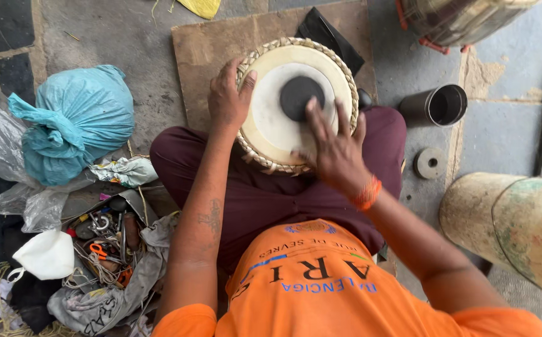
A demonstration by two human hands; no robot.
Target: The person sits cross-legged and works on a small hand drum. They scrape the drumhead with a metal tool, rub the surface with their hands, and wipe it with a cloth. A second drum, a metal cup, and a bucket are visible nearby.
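A small round drum (pixel 274 122) with a pale skin, a black centre spot and a braided rim rests on my lap. My left hand (pixel 228 97) grips its left rim, thumb over the edge. My right hand (pixel 333 146) hovers over the skin with fingers spread, fingertips near the black spot, slightly blurred. An orange thread band circles my right wrist.
A brown board (pixel 215 43) lies under the drum. Left: a blue tied bag (pixel 74 122), clear plastic bags, a heap of tools and cords (pixel 106 243). Right: a dark metal cylinder (pixel 436 106), a small ring disc (pixel 430 162), a large pale drum shell (pixel 514 224).
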